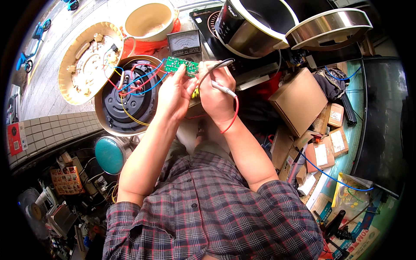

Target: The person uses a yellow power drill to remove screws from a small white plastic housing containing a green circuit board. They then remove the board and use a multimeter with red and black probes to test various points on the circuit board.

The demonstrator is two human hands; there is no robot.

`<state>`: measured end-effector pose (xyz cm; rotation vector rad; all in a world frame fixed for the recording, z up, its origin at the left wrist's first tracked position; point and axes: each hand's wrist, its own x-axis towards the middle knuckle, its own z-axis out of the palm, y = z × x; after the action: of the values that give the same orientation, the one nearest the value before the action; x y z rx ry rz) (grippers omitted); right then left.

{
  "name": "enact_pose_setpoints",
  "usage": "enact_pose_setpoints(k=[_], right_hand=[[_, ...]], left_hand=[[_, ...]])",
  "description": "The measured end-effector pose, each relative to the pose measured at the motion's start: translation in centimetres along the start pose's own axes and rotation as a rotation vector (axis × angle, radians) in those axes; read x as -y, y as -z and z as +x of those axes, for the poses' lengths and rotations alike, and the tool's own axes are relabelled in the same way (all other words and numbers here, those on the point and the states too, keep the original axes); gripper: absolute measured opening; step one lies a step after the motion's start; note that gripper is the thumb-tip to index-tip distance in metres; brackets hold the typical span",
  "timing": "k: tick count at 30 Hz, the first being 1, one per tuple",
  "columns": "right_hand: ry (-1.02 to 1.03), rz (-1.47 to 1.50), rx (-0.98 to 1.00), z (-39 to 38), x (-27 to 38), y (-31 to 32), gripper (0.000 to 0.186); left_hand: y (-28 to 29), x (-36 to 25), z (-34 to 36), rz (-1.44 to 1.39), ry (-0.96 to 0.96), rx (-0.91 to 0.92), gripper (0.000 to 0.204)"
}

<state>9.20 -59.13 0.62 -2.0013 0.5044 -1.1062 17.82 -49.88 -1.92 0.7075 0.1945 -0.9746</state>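
Pinching the green circuit board [173, 64], the left hand [174, 96] seemingly steadies it for the right hand [216, 93], which grasps two slim probes [224, 89].

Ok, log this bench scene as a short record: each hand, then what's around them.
Left hand: holding green circuit board
Right hand: holding test probes, one with a red lead, one black
Beyond board: dial meter
Left of board: open round appliance base, black inside
Upper right: metal pot
Beside left forearm: round green stool
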Motion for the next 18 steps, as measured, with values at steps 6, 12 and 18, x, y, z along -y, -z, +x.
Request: enact_pose_setpoints(k=[6, 12, 18], right_hand=[[-0.045, 0.055, 0.028, -0.2, -0.3, 0.1, 0.012], [-0.171, 0.179, 0.020, -0.7, -0.8, 0.0, 0.016], [-0.157, 0.160, 0.024, -0.7, -0.9, 0.0, 0.016]], left_hand=[[0.2, 0.0, 0.1, 0.008, -0.010, 0.004, 0.017], [-1.0, -0.1, -0.7, -0.006, -0.024, -0.034, 0.011], [-0.9, 0.0, -0.5, -0.004, -0.018, -0.037, 0.011]])
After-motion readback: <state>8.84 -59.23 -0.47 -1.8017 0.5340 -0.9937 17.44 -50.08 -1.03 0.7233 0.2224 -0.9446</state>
